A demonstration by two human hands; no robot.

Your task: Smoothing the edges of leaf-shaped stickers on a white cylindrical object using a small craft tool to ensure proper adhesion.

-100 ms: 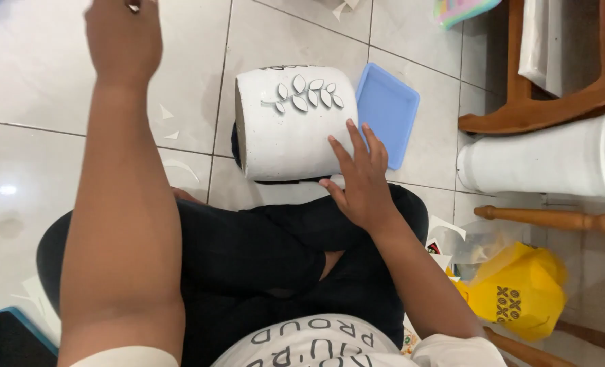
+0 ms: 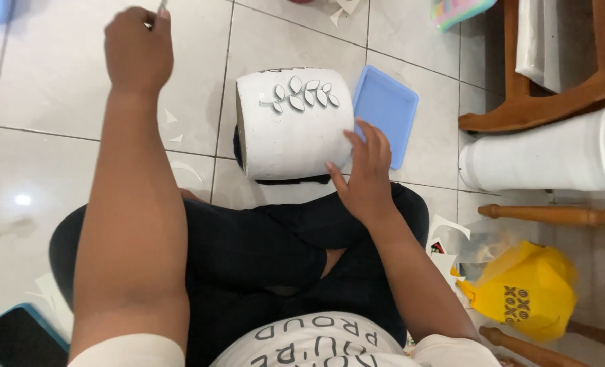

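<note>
Presently, the left hand (image 2: 137,54) is raised over the tiled floor (image 2: 44,136), its grip pinching a thin tool (image 2: 160,7). The white pot (image 2: 292,129) lies on its side at the knees, long axis across the view, leaf relief uppermost. Right hand (image 2: 365,173), fingers spread, steadies it. Decorating appears underway; next, the tool must meet the relief.

Left arm was extended straight forward, its hand (image 2: 138,51) closed in a fist — knuckles up. Right arm was bent at the elbow, its hand (image 2: 365,173) held open — fingers (image 2: 377,139) spread and pointing forward.
</note>
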